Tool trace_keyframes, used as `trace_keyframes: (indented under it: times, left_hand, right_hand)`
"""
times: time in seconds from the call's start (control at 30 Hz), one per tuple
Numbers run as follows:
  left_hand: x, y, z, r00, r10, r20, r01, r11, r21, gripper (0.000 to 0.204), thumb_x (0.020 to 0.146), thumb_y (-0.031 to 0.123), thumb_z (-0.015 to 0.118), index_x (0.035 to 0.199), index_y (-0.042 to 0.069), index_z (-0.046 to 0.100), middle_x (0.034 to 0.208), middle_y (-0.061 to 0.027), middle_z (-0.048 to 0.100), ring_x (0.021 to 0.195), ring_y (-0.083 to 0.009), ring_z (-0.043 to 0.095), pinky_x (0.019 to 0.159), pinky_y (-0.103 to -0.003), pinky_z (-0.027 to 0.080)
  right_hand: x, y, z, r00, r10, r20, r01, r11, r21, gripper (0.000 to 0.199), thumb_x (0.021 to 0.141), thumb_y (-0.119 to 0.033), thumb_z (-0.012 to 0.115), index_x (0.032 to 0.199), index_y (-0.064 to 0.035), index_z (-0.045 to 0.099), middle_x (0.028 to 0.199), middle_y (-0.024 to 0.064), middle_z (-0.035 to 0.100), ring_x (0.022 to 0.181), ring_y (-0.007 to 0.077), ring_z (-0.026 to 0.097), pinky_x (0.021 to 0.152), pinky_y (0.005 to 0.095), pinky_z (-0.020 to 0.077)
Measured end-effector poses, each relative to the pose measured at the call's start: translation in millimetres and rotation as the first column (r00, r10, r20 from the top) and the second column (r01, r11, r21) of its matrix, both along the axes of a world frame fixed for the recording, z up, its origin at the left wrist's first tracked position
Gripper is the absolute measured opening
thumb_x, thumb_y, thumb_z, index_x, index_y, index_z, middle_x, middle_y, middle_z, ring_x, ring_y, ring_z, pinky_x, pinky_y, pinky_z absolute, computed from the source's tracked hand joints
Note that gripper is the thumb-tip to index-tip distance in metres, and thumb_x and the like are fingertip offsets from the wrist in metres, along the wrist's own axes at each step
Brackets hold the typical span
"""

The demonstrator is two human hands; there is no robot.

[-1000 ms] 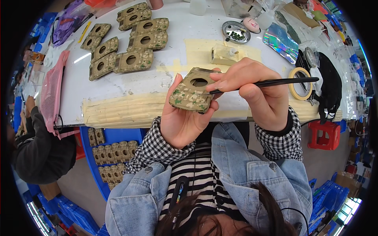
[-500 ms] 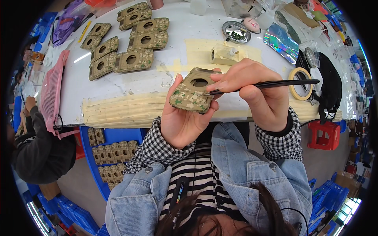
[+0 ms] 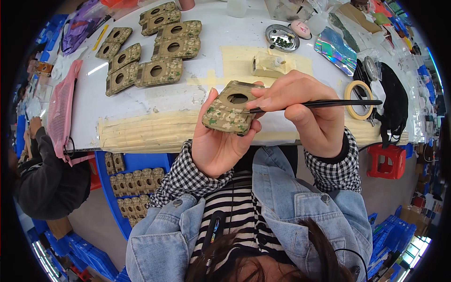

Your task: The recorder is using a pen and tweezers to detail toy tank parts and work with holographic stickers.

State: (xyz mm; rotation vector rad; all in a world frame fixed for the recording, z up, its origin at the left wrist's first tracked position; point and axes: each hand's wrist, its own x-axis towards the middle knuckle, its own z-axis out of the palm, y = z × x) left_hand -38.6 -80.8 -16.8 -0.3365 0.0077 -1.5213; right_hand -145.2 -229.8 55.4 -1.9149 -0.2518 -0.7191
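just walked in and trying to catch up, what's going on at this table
A person cradles a camouflage-patterned piece with a round hole in the left hand. The right hand holds a slim black tool, its tip at the piece's surface near the hole. Similar pieces lie on the white table at the upper left, and more sit in a blue tray below the table edge.
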Motion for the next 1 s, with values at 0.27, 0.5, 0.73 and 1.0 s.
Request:
trace_keyframes:
  times: [0.27, 0.5, 0.73, 1.0]
  left_hand:
    - [0.4, -1.1, -2.6, 1.000, 0.005, 0.005, -0.005, 1.000, -0.021, 0.061, 0.100, 0.048, 0.027, 0.142, 0.004, 0.026, 0.124, -0.0214, 0.051, 0.108, -0.0346, 0.059, 0.094, -0.038, 0.052]
    - [-0.3, -2.4, -2.6, 1.000, 0.005, -0.018, -0.006, 0.999, -0.050, 0.061, 0.100, 0.047, 0.026, 0.142, 0.003, 0.026, 0.128, -0.0216, 0.047, 0.108, -0.0351, 0.058, 0.095, -0.038, 0.051]
    - [-1.3, -2.6, -1.4, 1.000, 0.016, -0.009, -0.016, 0.999, -0.046, 0.060, 0.100, 0.047, 0.027, 0.141, 0.003, 0.028, 0.124, -0.0204, 0.048, 0.108, -0.0347, 0.058, 0.094, -0.038, 0.052]
    - [-1.3, -2.5, -1.7, 1.000, 0.016, -0.001, -0.016, 0.999, -0.043, 0.061, 0.099, 0.048, 0.027, 0.140, 0.002, 0.028, 0.122, -0.0208, 0.050, 0.107, -0.0339, 0.058, 0.094, -0.037, 0.052]
  right_hand:
    - [-0.8, 0.2, -0.8, 1.000, 0.001, 0.001, -0.001, 1.000, 0.028, 0.016, 0.087, -0.012, 0.063, 0.093, 0.0015, 0.065, 0.085, 0.0094, 0.065, 0.077, 0.0209, 0.060, 0.071, 0.0301, 0.0469]
    - [-1.6, 0.8, -3.3, 1.000, -0.002, 0.007, 0.002, 0.999, 0.049, 0.016, 0.087, -0.013, 0.062, 0.093, 0.0014, 0.066, 0.085, 0.0094, 0.065, 0.078, 0.0211, 0.060, 0.071, 0.0302, 0.0468]
    - [-1.5, 0.9, -3.1, 1.000, 0.008, 0.006, -0.009, 0.999, 0.054, 0.015, 0.086, -0.011, 0.063, 0.093, 0.0016, 0.066, 0.084, 0.0092, 0.065, 0.077, 0.0213, 0.060, 0.070, 0.0306, 0.0470]
    - [-1.8, 0.0, -0.6, 1.000, 0.011, 0.002, -0.011, 1.000, 0.010, 0.014, 0.084, -0.010, 0.065, 0.093, 0.0020, 0.066, 0.083, 0.0096, 0.065, 0.077, 0.0217, 0.060, 0.070, 0.0307, 0.0472]
